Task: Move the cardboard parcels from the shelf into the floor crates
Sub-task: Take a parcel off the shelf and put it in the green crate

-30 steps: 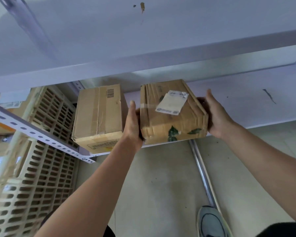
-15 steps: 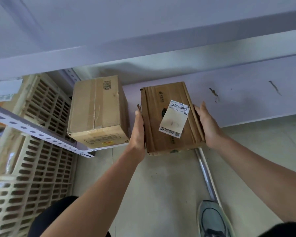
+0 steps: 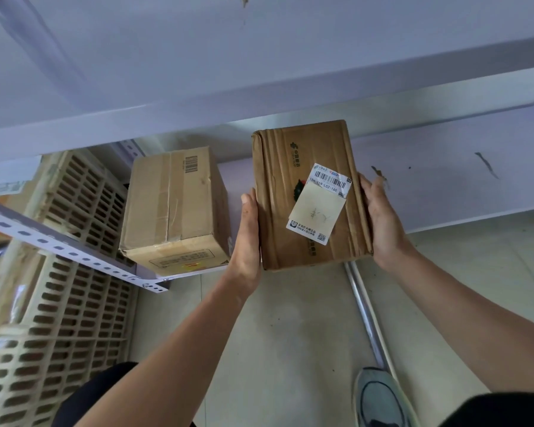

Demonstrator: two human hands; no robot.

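Observation:
I hold a brown cardboard parcel (image 3: 275, 204) with a white barcode label in the air, off the shelf, label side facing me. My left hand (image 3: 247, 238) grips its left side and my right hand (image 3: 383, 223) grips its right side; the fingers of both go under the parcel, out of sight. A second, larger cardboard parcel (image 3: 170, 208) stands on the lower shelf board (image 3: 179, 274), just left of my left hand. A beige slotted plastic crate (image 3: 59, 328) stands at the left, beside the shelf.
A perforated metal shelf rail (image 3: 59, 245) crosses the left side in front of the crate. An upper shelf board (image 3: 259, 97) spans overhead. A metal pipe (image 3: 364, 315) lies on the tiled floor near my shoe (image 3: 379, 399).
The parcel has come off the shelf toward me and tipped, so its labelled face now shows fully. Both hands have kept their grip on its sides.

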